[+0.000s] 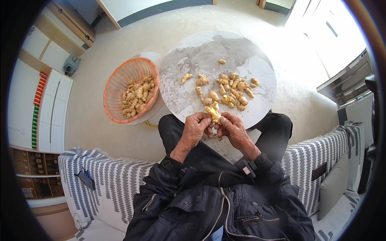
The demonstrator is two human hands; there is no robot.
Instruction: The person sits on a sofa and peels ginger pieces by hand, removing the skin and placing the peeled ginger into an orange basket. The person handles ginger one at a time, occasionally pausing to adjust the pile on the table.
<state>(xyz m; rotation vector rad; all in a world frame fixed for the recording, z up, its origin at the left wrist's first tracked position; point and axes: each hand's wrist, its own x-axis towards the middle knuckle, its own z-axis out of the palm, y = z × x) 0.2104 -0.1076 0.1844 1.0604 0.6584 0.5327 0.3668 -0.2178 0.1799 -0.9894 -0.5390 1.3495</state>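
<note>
Over the near edge of the round marble-patterned table [181, 52], a knobbly piece of ginger root [214, 113] is gripped between my two hands. My left hand [197, 127] pinches it from the left with bent fingers. On its other side, my right hand [233, 129] presses thumb and fingers against it. The fingertips partly cover the lower end of the root. Just beyond my hands lies a loose heap of ginger pieces [233, 89] on the tabletop. Further left are a few separate pieces, among them a small branched one [186, 78].
An orange plastic basket [110, 86] with many ginger roots stands left of the table, on a smaller round stand. A sofa with a grey-and-white patterned cover [108, 172] runs behind me on both sides. A grey-blue stool [71, 64] stands by the left cabinets.
</note>
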